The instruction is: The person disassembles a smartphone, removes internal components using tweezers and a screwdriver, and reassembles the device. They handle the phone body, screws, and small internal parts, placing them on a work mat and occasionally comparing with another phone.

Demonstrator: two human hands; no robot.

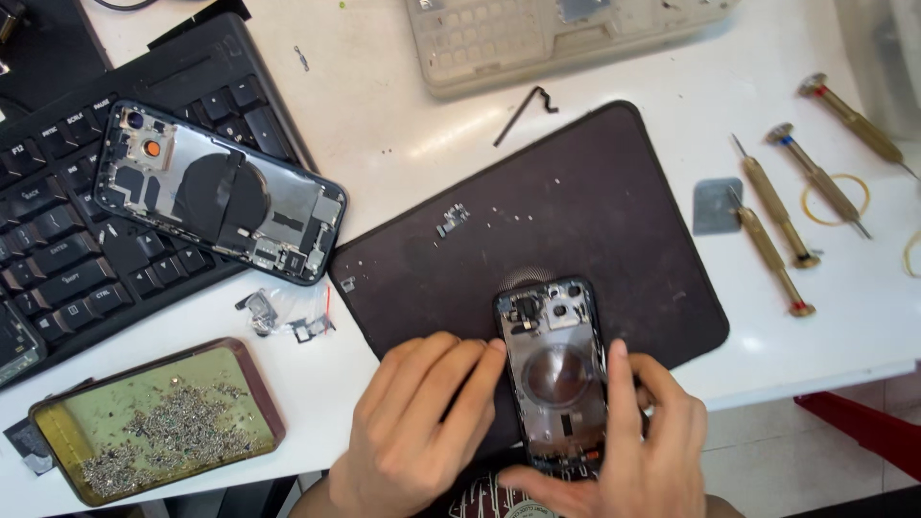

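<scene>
- Desk: a white top that fills the view; its near-right edge drops away to a tiled floor, where part of a red object shows. Little else of the room is visible.
- Black keyboard, far left, with a second opened phone housing lying across its keys; judged liable to slide off if the keyboard is nudged.
- Dark work mat, centre, carrying loose small parts and specks that could be swept away by a sleeve or wrist.
- Pale keyboard-like casing at the far edge.
- Tray of screws, near left, close to the desk edge; a knock from the left forearm could spill it.
- Opened phone housing, near centre, at the near edge of the mat, interior facing up, held between both hands.
- Left hand: fingers close together, laid against the housing's left side.
- Right hand: thumb along the right rim, the other fingers wrapped around the lower end; clamped on the housing.
- Risk, as a judgement: the housing sits near the desk edge, so a slip could drop it; pressure on the exposed inner parts could bend them.
- Four brass-handled screwdrivers, far right, round enough to roll.
- Grey pry plate, a bent black tool and bagged parts lie about.
</scene>
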